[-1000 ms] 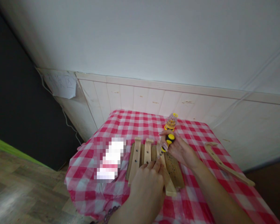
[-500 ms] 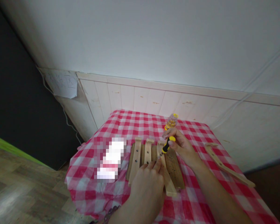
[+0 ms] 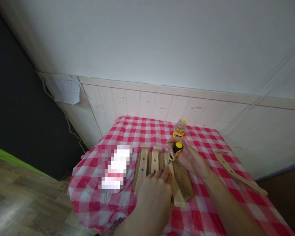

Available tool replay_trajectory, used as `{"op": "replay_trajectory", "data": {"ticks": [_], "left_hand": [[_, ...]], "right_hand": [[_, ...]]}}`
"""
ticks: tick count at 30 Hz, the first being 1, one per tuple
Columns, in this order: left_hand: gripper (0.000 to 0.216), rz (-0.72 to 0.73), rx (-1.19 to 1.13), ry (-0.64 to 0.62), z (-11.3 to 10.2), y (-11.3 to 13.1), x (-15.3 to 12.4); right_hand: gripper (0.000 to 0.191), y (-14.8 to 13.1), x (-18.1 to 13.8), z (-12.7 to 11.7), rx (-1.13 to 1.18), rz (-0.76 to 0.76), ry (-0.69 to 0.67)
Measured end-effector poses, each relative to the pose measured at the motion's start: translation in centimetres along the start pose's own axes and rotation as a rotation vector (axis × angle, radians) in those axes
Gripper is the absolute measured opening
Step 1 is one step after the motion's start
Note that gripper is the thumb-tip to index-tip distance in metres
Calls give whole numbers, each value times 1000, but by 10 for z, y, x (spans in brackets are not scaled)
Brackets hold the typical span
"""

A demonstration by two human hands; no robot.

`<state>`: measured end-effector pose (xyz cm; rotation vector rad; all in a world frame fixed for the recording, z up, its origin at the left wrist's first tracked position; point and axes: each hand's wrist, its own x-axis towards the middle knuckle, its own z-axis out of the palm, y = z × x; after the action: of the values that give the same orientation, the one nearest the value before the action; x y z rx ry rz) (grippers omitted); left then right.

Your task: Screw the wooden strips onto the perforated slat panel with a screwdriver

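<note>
My right hand (image 3: 190,157) is closed around a yellow-and-black screwdriver (image 3: 178,147). Its tip points down at the upper part of the third pale wooden strip (image 3: 178,196), which lies slanted on a brown wooden board (image 3: 184,180). My left hand (image 3: 156,193) lies over the board's middle, fingers stretched forward and fingertips resting on the strips just below the screwdriver tip; its thumb is mostly hidden. Two more strips with raised ends, a left one (image 3: 144,162) and a middle one (image 3: 155,159), lie on the board with dark screws or holes in them.
A clear-capped bit holder (image 3: 180,127) stands behind my right hand. One loose curved wooden strip (image 3: 236,175) lies at the right. A blurred-out white item (image 3: 116,167) lies left of the board. The red-and-white checked tablecloth (image 3: 140,126) reaches the panelled wall (image 3: 157,101).
My right hand has turned and its fingers have shifted lower around the screwdriver, whose handle now points more toward me. My left hand stays in nearly the same place.
</note>
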<state>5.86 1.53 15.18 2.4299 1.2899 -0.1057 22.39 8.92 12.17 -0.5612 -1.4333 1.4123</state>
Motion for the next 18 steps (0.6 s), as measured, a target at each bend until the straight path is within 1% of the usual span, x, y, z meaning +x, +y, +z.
{"op": "replay_trajectory", "data": {"ticks": [3,6,9,11,14,16,18], "left_hand": [[57,3,2,-5,0,0,1],[62,0,-6,2,0,0,2],[64,-4,-14,5,0,0,2],[62,-2,-10,10,0,0,2],[59,8,2,14,1,0,1],[55,14,6,15,1,0,1],[53,17,8,18,1,-1,1]], "right_hand": [[43,-4,-1,-6,-25,52,-35],[43,-10,-2,-14,-166,55,-63],[46,-13,-2,-20,-318,23,-87],[48,-14,-1,-22,-392,-10,-65],[47,-11,1,-23,-482,-75,36],[44,-8,1,-23,-503,-132,76],[36,-5,2,-21,-472,-202,71]]}}
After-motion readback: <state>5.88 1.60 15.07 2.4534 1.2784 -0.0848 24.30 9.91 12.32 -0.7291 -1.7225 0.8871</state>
